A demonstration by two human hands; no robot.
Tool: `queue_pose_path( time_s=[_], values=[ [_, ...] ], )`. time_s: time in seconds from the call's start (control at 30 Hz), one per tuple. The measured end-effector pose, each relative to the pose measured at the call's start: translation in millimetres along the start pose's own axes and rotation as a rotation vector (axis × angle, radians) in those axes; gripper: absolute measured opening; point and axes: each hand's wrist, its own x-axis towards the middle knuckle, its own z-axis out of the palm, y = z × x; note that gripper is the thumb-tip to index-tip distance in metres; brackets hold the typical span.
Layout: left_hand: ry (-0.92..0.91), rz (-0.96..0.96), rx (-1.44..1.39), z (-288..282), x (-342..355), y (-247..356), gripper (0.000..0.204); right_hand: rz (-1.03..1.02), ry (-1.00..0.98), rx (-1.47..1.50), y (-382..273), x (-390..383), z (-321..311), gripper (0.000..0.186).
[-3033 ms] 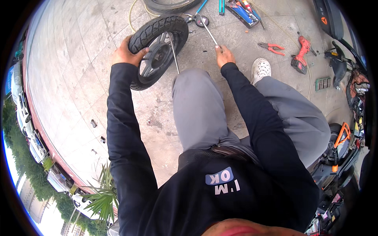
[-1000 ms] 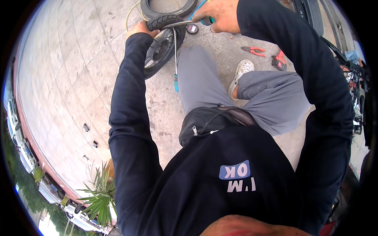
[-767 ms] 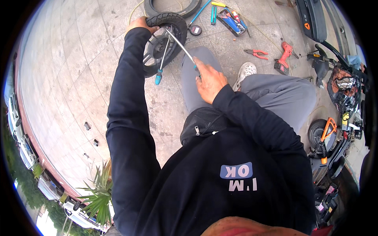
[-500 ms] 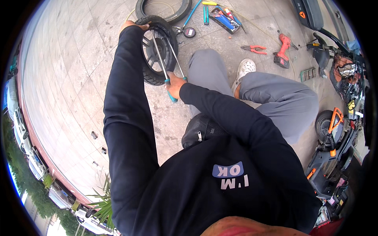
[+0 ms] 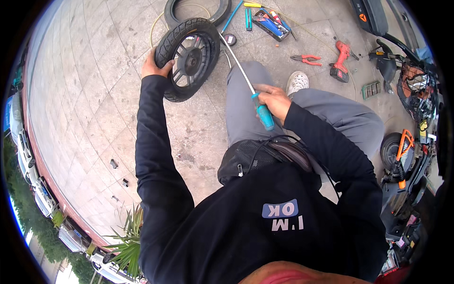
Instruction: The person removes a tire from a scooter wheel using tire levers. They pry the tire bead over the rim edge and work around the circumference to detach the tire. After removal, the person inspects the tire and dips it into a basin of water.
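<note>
A black-tyred wheel (image 5: 217, 52) with a dark spoked rim stands tilted on the paving, top left of centre. My left hand (image 5: 157, 67) is closed on its left side, thumb over the tyre's edge. Over my knee, my right hand (image 5: 276, 102) grips a long screwdriver (image 5: 264, 111) by its teal handle. The metal shaft slants up to the left and its tip ends just right of the tyre. A second thin shaft shows beside the wheel near my knee; where its handle is, I cannot tell.
Behind the wheel lie a loose tyre (image 5: 222, 15) and a round gauge (image 5: 230, 39). Farther right are a tool box (image 5: 270, 26), red-handled pliers (image 5: 310, 59), a red cordless drill (image 5: 341, 59) and a bit set (image 5: 371, 90). A scooter frame (image 5: 402, 161) stands at the right edge.
My right hand has drawn the screwdriver off the wheel, up and to the right. My left hand has slid from the wheel's top to its left side, and the wheel has turned and tilted.
</note>
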Motion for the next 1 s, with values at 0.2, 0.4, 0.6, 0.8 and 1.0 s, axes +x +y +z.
queue_pose_path(
  time_s=[0.2, 0.4, 0.6, 0.8, 1.0],
  values=[
    [0.062, -0.026, -0.002, 8.7, 4.9, 54.5, 0.077, -0.591, 0.22, -1.222, -106.2, -51.4, -65.9, 0.043],
    [-0.022, -0.011, 0.036, 20.3, 36.5, 71.6, 0.066, -0.837, 0.262, -1.981, -210.9, -53.3, -16.9, 0.035],
    [-0.047, 0.046, 0.133, 38.3, 62.6, 90.9, 0.066, -0.529, 0.178, -2.218, -300.1, -71.4, 30.4, 0.018],
    [-0.053, 0.012, 0.144, 27.2, 59.8, 71.2, 0.067, -0.528, 0.085, -2.271, -318.3, -32.2, 57.3, 0.02],
    [-0.06, -0.006, 0.082, 29.6, 71.7, 76.2, 0.065, -0.49, 0.094, -2.176, -301.2, -25.1, 66.9, 0.024]
  ],
)
